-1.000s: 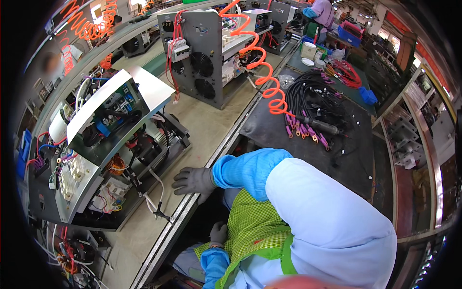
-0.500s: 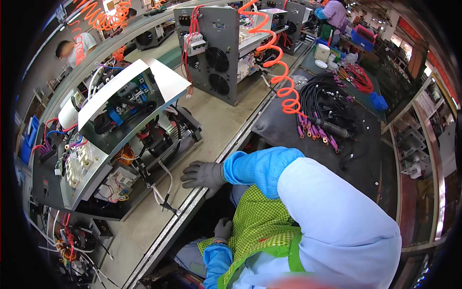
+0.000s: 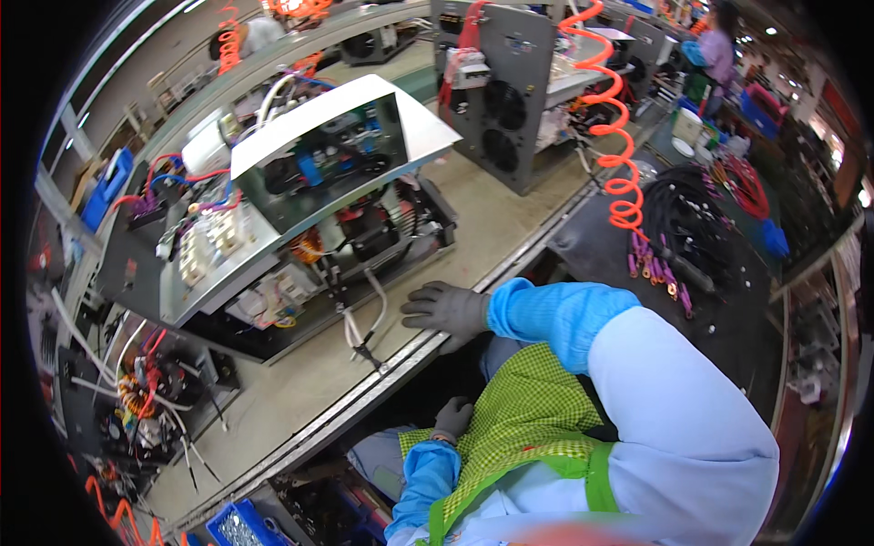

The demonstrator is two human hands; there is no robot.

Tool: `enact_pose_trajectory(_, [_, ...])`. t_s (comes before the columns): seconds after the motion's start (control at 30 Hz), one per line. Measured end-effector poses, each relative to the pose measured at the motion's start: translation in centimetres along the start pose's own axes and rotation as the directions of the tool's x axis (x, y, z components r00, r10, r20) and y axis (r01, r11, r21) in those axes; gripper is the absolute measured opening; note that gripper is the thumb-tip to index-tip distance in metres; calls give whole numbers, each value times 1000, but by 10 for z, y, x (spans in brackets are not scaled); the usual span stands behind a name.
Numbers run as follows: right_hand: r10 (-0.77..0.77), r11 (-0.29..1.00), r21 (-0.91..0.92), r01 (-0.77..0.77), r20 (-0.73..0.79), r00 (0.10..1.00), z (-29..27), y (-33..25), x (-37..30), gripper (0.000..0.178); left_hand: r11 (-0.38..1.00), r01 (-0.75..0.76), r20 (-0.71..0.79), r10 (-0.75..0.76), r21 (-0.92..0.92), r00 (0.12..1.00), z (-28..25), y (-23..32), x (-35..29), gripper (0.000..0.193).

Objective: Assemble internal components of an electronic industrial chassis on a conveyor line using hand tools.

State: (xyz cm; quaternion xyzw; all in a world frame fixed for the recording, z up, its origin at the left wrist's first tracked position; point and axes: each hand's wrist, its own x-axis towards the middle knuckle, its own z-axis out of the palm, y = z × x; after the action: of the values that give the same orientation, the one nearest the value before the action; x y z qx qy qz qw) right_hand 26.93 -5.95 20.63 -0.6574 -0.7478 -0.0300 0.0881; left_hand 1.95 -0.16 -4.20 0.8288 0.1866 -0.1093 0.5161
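My right hand (image 3: 446, 309), in a grey glove, lies palm down on the near metal edge of the bench (image 3: 414, 341), its fingers stretched out with nothing in them. Left of its fingertips, white cables with dark ends (image 3: 361, 344) hang out of an open electrical unit (image 3: 341, 196) with a white panel, circuit boards and a copper-wound coil. My left hand (image 3: 452, 417), also gloved in grey, rests low by my lap below the bench edge. Its fingers look loosely extended and hold nothing visible, though they show only in part.
An upright grey panel with fans (image 3: 496, 100) stands farther along the bench. A coiled orange hose (image 3: 619, 136) hangs beside black cables (image 3: 687, 214) on a dark mat. Wired parts (image 3: 146, 382) lie at left, a blue bin of small metal pieces (image 3: 241, 526) below. A person (image 3: 716, 50) stands far right.
The view has swung left, so the bench and units appear farther right and the blue bin has come into sight. Both hands stay in about the same places, my right on the bench edge.
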Motion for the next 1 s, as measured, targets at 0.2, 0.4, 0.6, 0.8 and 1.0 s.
enact_pose_trajectory(0.2, [13,1000,-22,-13,28,1000,-4,-2,-4,85,994,107,67,-106,-8,992,-7,21,-7,45])
enact_pose_trajectory(0.4, [51,998,-41,-50,35,998,-7,-7,1,84,996,90,20,-90,5,996,-10,18,-10,44])
enact_pose_trajectory(0.6, [59,997,-62,-56,57,997,-7,-7,2,84,991,131,55,-130,-8,990,-15,30,-12,46])
enact_pose_trajectory(0.8, [65,996,-66,-60,70,995,-11,-6,0,83,994,113,54,-113,-2,992,-15,33,-12,46])
enact_pose_trajectory(1.0, [39,998,-57,-36,45,998,-7,-8,4,83,989,146,59,-145,0,988,-16,31,-15,46])
